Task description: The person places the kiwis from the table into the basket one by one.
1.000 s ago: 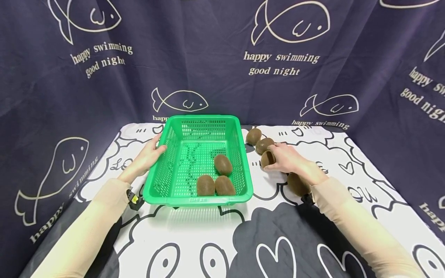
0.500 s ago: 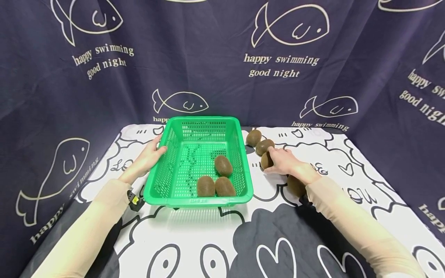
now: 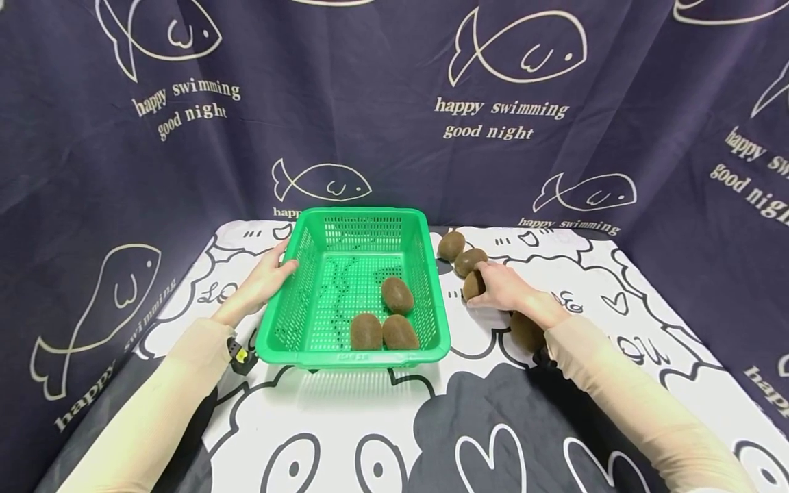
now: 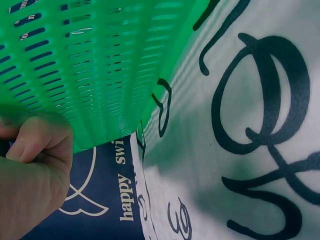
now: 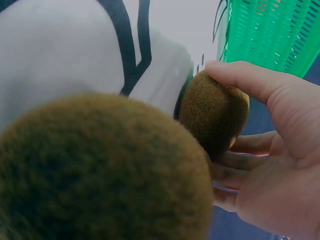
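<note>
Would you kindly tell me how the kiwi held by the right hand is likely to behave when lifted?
The kiwi would probably roll if nudged, given its rounded sides. Its fuzzy skin should give the right hand decent grip. Its outline looks full, so it likely keeps its shape under a light pinch.

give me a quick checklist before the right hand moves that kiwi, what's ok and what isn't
1. Left hand steadying the green basket: ok, it holds the left rim.
2. Right hand on the held kiwi: ok, thumb and fingers are around it.
3. Held kiwi lifted off the tablecloth: cannot tell.
4. Room in the basket: ok, three kiwis sit toward its right and near side, leaving bare floor at far left.
5. Free space by the right wrist: not ok, a loose kiwi lies right beside it.
</note>
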`<state>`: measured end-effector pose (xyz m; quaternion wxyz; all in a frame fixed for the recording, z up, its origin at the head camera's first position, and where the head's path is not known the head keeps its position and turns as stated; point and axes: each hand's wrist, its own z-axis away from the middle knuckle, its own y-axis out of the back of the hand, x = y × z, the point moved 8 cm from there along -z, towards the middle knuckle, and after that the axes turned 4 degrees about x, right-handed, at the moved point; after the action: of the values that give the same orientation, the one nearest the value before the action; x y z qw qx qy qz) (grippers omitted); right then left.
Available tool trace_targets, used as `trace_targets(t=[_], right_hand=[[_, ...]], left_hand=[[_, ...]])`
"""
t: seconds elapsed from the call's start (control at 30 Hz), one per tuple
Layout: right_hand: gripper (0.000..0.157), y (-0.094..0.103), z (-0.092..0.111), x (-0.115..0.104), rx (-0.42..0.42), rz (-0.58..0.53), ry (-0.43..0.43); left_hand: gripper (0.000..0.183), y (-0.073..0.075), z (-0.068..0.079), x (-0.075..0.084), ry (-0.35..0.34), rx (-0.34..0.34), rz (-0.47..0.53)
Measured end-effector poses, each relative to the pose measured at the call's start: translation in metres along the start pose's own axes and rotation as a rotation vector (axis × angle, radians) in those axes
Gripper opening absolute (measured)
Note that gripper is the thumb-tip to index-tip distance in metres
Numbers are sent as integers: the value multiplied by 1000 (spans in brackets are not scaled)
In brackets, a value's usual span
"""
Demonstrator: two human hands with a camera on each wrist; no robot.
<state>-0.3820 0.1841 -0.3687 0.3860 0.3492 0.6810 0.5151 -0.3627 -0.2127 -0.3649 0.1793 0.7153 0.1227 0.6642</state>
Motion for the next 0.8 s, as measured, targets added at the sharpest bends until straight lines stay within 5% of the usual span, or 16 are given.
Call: trace_targets(t=[0.8], right_hand=[[68, 42, 5, -15, 159, -128, 66]], left_hand=[[66, 0, 0, 0, -6, 1, -2]])
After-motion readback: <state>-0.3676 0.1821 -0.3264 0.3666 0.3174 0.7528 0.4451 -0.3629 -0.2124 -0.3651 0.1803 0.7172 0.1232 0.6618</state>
